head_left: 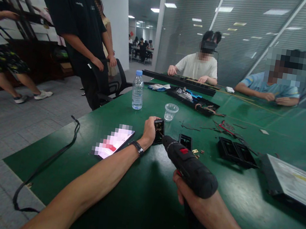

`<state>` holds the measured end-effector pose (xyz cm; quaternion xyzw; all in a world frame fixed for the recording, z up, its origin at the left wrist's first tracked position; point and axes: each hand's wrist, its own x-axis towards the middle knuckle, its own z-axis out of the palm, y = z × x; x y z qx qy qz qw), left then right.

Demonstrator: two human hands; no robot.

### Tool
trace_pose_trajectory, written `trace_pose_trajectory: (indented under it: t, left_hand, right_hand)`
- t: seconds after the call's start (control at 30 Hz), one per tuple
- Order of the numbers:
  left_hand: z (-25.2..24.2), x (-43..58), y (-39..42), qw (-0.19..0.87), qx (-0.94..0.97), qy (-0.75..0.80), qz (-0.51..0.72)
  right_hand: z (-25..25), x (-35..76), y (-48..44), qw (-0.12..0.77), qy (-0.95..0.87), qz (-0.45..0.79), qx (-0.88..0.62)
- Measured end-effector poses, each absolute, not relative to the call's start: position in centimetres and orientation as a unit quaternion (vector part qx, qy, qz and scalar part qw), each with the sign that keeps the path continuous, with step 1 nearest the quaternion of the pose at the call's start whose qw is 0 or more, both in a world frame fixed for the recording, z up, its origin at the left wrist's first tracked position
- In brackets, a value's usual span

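My left hand [149, 131] is closed around a small black plastic housing [157, 135] with brassy metal parts inside, held on edge above the table. A black cordless drill [188, 162] with a red switch is gripped in my right hand [187, 189]. Its bit points into the open face of the housing; whether it touches a screw I cannot tell. Right of the bit lies a second black housing [185, 141], with small brass pieces [196, 151] beside it. A phone [115, 141] with a lit screen lies left of my left wrist.
Behind my left hand stand a water bottle [138, 91] and a clear plastic cup [171, 111]. To the right are a black double frame [236, 153] and a large flat panel [297, 185]. A black tray [191, 100] holds tools. Two people sit across the green table; others stand at left.
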<state>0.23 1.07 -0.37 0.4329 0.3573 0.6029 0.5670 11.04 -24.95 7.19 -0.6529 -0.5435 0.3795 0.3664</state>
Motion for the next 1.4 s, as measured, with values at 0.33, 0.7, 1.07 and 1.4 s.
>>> trace_pose_trajectory:
  t: [0.33,0.7,1.07,1.4]
  left_hand:
    - [-0.4,0.2,1.1,0.562,0.438,0.363,0.6]
    - [-0.7,0.3,1.3,0.556,0.442,0.355,0.608]
    - [-0.2,0.2,0.8,0.568,0.431,0.355,0.604]
    - [-0.2,0.2,0.8,0.57,0.429,0.357,0.603]
  right_hand:
    - [6.7,11.6,-25.0,0.344,-0.559,0.368,-0.659]
    - [7.1,11.2,-24.8,0.35,-0.553,0.379,-0.654]
    - [7.9,10.9,-24.9,0.368,-0.54,0.383,-0.653]
    - [7.8,11.0,-24.9,0.362,-0.546,0.398,-0.642]
